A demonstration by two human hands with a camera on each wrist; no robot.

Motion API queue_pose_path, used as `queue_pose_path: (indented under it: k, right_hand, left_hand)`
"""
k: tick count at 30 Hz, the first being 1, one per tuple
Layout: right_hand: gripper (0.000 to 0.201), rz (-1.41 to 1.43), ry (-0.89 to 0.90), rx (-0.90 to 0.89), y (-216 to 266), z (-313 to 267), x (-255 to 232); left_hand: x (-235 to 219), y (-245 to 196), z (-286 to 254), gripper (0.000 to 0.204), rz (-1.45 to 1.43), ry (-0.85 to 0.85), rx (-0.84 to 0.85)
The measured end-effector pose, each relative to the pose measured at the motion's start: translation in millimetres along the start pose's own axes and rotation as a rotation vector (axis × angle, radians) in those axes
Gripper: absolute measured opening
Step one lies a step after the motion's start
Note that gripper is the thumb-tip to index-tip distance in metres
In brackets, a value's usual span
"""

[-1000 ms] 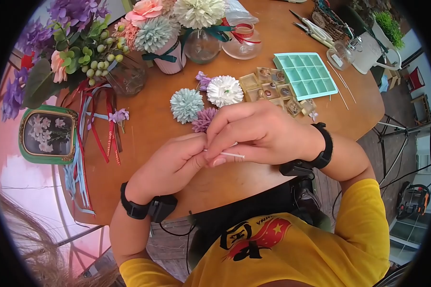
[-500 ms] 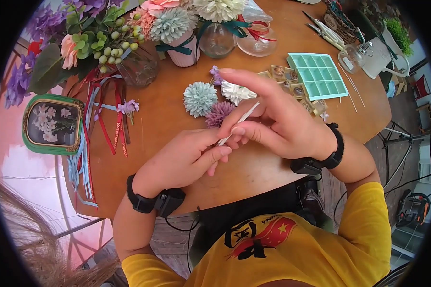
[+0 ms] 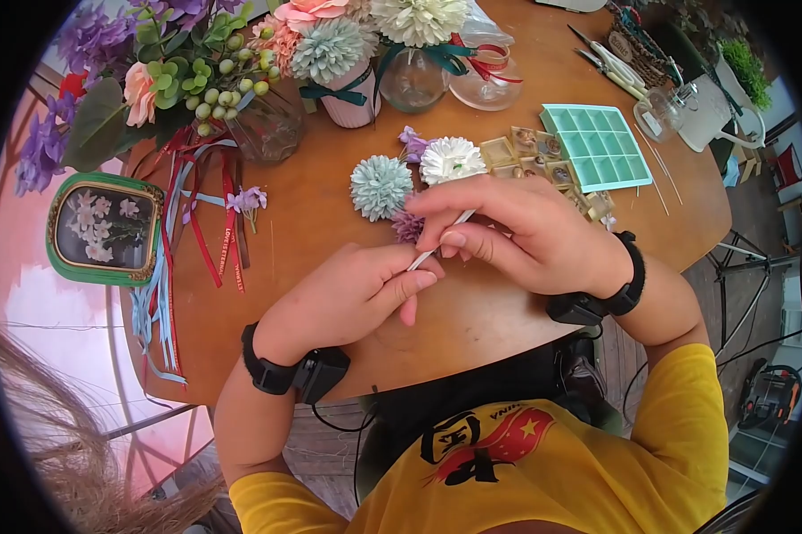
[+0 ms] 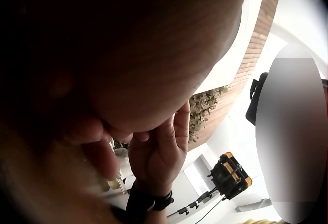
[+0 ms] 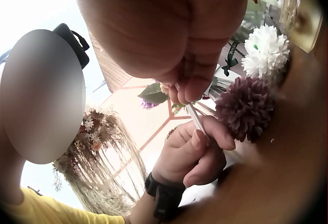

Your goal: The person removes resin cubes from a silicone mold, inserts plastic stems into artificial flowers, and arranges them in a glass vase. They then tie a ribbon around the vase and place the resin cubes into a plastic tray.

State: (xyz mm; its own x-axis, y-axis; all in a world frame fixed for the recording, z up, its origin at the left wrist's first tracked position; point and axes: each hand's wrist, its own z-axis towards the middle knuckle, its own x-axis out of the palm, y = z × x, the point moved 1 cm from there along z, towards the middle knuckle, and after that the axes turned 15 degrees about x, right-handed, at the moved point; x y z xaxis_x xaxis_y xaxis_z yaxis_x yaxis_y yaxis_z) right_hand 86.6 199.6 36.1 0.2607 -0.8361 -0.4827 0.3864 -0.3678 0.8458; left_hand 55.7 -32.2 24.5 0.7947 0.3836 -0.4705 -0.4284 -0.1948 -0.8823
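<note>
Both hands meet over the front of the table, joined by a thin white stick [image 3: 421, 260]. The left hand [image 3: 348, 298] pinches its lower end between thumb and forefinger. Higher up, the right hand [image 3: 530, 233] grips it between thumb and bent fingers, with the stick slanting up to the right. In the right wrist view the stick [image 5: 195, 117] looks like two slim white rods side by side. Just beyond the hands lie a mauve pompom flower [image 5: 246, 107], partly hidden in the head view, a blue-grey one [image 3: 381, 187] and a white one [image 3: 452, 160].
Amber resin squares [image 3: 501, 153] lie beside a mint compartment tray [image 3: 597, 147]. Vases of flowers [image 3: 325, 53] stand at the back. Ribbons [image 3: 218, 214] and a green-framed picture [image 3: 103, 227] are at the left. Pliers [image 3: 610, 62] and thin rods [image 3: 659, 169] lie at the right.
The hands were close together with the stick pointing right. They then drew slightly apart, the stick turning upward and the right forefinger lifting. That forefinger has since come down over the stick.
</note>
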Motion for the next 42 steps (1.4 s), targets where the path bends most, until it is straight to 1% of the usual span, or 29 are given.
queue_pose_path:
  k: [4,7,19,22,25,28,34,37,40,42]
  right_hand:
    - [0.022,-0.065,0.078,-0.068,0.2,1.6,-0.9]
    - [0.016,-0.065,0.115,-0.053,2.3,1.7,-1.6]
    - [0.014,-0.049,0.156,-0.029,0.9,0.6,1.6]
    - [0.017,-0.048,0.207,0.046,1.0,-0.6,-0.4]
    - [0.017,-0.041,0.223,0.061,0.9,-0.6,-1.1]
    - [0.012,-0.027,0.172,-0.011,-0.9,0.9,1.8]
    - [0.014,-0.030,0.181,-0.002,-0.8,1.2,1.7]
    - [0.014,-0.029,0.181,0.002,-0.8,1.4,1.9]
    - [0.018,-0.041,0.225,0.049,-1.1,-0.2,-0.2]
    - [0.015,-0.049,0.180,-0.003,-2.9,0.3,1.4]
  left_hand:
    - [1.6,2.9,0.3,0.023,0.014,-0.016,0.053]
    - [0.8,2.2,0.5,0.023,0.037,0.005,0.046]
    - [2.1,1.0,-0.7,0.026,0.027,0.015,0.036]
    - [2.1,0.9,-0.5,0.027,0.028,0.016,0.046]
    - [0.7,-2.4,0.6,0.028,0.035,0.039,0.008]
    - [1.1,-0.3,0.2,0.028,0.043,0.039,0.013]
    - [1.1,0.2,0.3,0.027,0.034,0.039,-0.010]
    - [1.7,2.0,-0.2,0.027,0.044,0.038,0.004]
    - [2.3,2.4,-0.1,0.027,0.048,0.028,0.034]
    - [1.9,1.0,-0.1,0.028,0.019,0.027,0.018]
